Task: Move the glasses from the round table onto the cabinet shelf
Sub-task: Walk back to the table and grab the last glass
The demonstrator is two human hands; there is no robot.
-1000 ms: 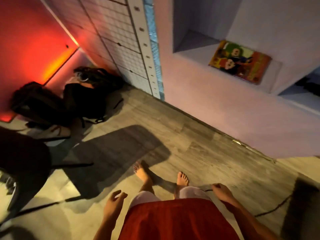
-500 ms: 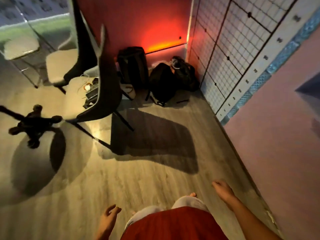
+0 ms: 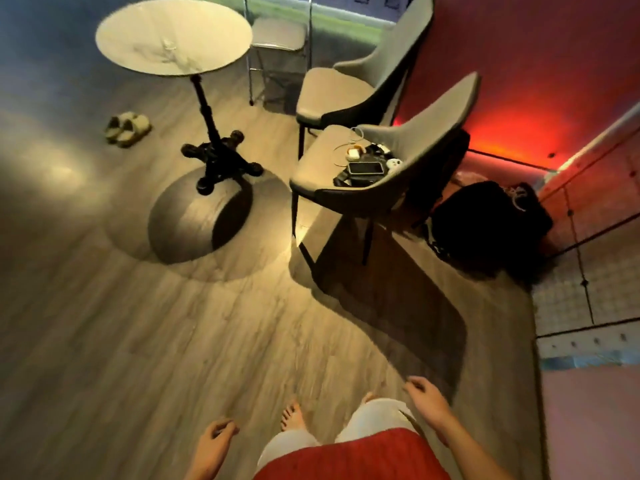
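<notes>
Head view has swung from the pink wall to the round white pedestal table; left hand and right hand hang loose and empty, so another fetch is likely starting.

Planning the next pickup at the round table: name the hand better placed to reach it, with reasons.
Left, probably. The round table stands ahead and to the left, on the same side as the left hand. The right hand is nearer the chair. Both hands are empty and far from the table. Glasses on it are too blurred to confirm.
</notes>
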